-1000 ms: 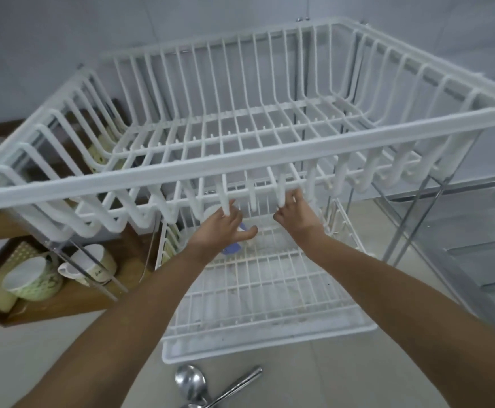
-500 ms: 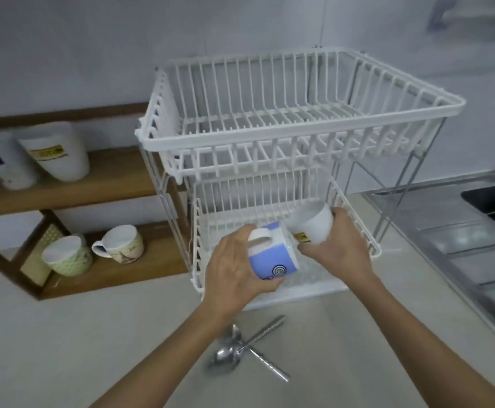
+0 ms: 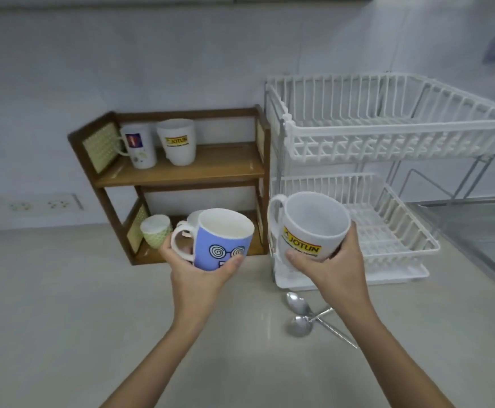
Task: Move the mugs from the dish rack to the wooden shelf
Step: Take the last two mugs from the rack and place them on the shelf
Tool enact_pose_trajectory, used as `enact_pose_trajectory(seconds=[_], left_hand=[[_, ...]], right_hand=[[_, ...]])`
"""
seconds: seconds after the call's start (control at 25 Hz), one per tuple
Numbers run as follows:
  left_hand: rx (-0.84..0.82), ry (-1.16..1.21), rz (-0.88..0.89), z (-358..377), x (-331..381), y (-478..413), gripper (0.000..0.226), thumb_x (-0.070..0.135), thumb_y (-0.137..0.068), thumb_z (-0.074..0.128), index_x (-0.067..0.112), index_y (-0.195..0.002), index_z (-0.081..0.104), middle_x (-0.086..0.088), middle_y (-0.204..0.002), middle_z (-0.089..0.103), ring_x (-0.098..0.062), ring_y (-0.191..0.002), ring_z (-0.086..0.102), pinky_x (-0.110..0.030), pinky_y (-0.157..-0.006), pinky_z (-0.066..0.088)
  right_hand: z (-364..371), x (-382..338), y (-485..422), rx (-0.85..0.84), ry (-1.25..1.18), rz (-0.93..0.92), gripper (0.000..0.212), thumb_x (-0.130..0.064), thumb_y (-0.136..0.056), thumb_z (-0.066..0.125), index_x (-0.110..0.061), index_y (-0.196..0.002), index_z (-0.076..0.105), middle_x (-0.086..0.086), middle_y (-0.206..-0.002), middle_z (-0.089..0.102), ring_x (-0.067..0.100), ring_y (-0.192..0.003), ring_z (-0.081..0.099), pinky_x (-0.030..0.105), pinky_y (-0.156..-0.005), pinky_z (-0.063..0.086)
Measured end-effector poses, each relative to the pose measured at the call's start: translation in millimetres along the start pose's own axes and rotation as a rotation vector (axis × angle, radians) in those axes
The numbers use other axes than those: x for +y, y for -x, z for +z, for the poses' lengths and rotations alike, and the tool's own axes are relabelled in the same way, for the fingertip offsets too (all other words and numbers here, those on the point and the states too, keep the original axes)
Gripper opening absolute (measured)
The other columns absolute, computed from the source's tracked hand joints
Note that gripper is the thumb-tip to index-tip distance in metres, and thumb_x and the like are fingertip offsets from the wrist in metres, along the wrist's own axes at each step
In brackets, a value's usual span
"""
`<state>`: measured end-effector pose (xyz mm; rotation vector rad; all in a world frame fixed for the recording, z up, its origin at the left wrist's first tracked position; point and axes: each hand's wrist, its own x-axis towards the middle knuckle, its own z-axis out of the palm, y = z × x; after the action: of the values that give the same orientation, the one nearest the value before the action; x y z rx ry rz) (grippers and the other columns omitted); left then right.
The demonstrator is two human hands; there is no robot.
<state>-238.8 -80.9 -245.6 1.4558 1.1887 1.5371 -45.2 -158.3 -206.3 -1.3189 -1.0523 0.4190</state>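
My left hand (image 3: 199,275) grips a blue mug (image 3: 222,240) with spiral eyes printed on it, upright, handle to the left. My right hand (image 3: 328,266) holds a white mug (image 3: 308,228) with a yellow logo from below, also upright. Both mugs hang above the counter in front of the wooden shelf (image 3: 181,172). On the shelf's top board stand two white mugs (image 3: 158,145); its lower board has a green patterned cup (image 3: 155,234) and another white mug, partly hidden behind the blue one. The white two-tier dish rack (image 3: 387,142) to the right shows no mugs.
Two metal spoons (image 3: 302,316) lie crossed on the counter in front of the rack. A steel sink edge (image 3: 481,245) runs along the far right. A wall socket strip (image 3: 43,205) sits low on the wall at left.
Both hands have drawn the mugs out of the rack's lower tier, turned them upright and carried them left toward the shelf. My view has swung left and back.
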Motion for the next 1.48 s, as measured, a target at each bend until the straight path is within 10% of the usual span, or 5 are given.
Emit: enact_pose_trajectory(seconds=[0.44,0.64,1.0,1.28,1.48], left_hand=[[0.215,-0.039,-0.124,-20.8,-39.3,-54.7,0.09,0.039,-0.051,0.091,0.038,-0.114,0.027,0.019,-0.094,0.06,0.004,-0.073,0.067,-0.035,-0.068,0.061],[0.219,0.049,-0.175,-23.9,-58.7,-62.6,0.091,0.045,-0.046,0.091,0.039,-0.113,0.029,0.014,-0.098,0.061,0.003,-0.077,0.068,-0.022,-0.061,0.058],[0.041,0.053,-0.206,-48.3,-86.4,-90.7,0.088,0.027,-0.051,0.091,0.027,-0.114,0.03,0.011,-0.104,0.055,0.008,-0.083,0.065,-0.013,-0.056,0.054],[-0.099,0.084,-0.262,-46.2,-106.2,-113.1,0.091,0.025,-0.052,0.092,0.028,-0.118,0.028,0.01,-0.108,0.054,0.004,-0.084,0.066,-0.018,-0.063,0.057],[-0.122,0.084,-0.27,-21.1,-115.8,-117.9,0.086,0.023,-0.053,0.092,0.021,-0.113,0.031,-0.001,-0.113,0.056,0.0,-0.092,0.064,-0.015,-0.069,0.054]], right_hand=[[167.7,-26.5,-118.8,-0.09,-0.054,0.045,0.083,-0.032,-0.053,0.088,-0.018,-0.117,0.038,-0.014,-0.099,0.055,-0.004,-0.083,0.055,0.002,-0.057,0.041],[205.9,-12.1,-198.3,0.005,0.054,0.099,0.089,-0.03,-0.055,0.088,-0.009,-0.123,0.035,0.011,-0.12,0.057,0.025,-0.107,0.056,0.029,-0.078,0.047],[218.2,25.8,-252.1,-0.043,0.093,0.174,0.086,-0.026,-0.054,0.089,-0.015,-0.125,0.042,0.004,-0.121,0.059,0.021,-0.112,0.055,0.032,-0.09,0.045],[218.5,19.7,-240.8,0.0,0.206,0.108,0.088,-0.02,-0.062,0.086,-0.01,-0.133,0.036,0.01,-0.132,0.054,0.024,-0.121,0.05,0.041,-0.103,0.042],[191.6,47.1,-115.1,0.176,0.081,-0.089,0.051,-0.009,-0.083,0.059,-0.022,-0.129,0.043,-0.004,-0.13,0.052,0.003,-0.123,0.047,0.02,-0.1,0.042]])
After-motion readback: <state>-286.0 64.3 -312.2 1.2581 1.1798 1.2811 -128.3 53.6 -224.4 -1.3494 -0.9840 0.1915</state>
